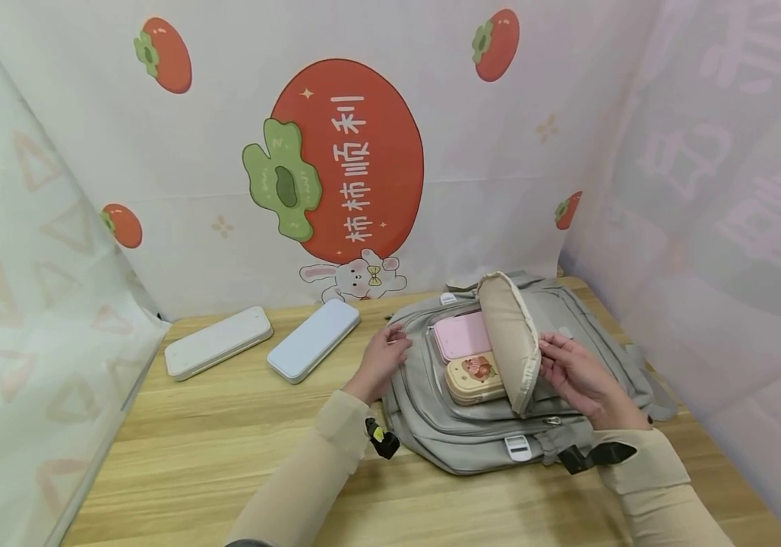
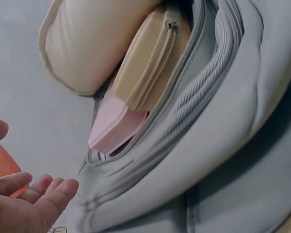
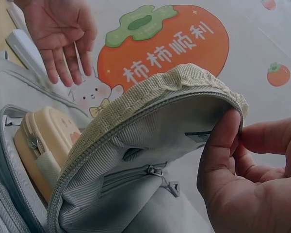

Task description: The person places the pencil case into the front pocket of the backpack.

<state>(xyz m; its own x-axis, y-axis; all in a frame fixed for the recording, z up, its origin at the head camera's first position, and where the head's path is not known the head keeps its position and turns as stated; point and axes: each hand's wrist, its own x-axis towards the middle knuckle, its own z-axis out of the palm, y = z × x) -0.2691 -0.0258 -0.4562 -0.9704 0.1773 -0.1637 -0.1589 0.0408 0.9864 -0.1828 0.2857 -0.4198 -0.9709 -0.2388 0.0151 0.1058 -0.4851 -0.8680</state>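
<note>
From the head camera, a grey fabric backpack [image 1: 500, 425] lies flat on the light wooden table [image 1: 226, 456]. The right hand [image 1: 578, 376] pinches its beige padded front flap [image 1: 510, 342] up, exposing a pink flat case [image 1: 462, 336] and a tan zipped case [image 1: 475, 377].

The left wrist camera shows the left hand [image 2: 24, 204] relaxed, holding nothing.

On the right wrist camera, the thumb [image 3: 218, 155] presses the flap's zipper edge, keeping the pocket wide

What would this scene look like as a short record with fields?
Surface: wooden table
Bag: grey backpack, lying flat
Flap: beige-edged flap, lifted
Inside: pink case, yellow case
Left hand: open, at the bag's left edge
Right hand: pinches the flap's edge
Beside bag: white case, light blue case
</note>
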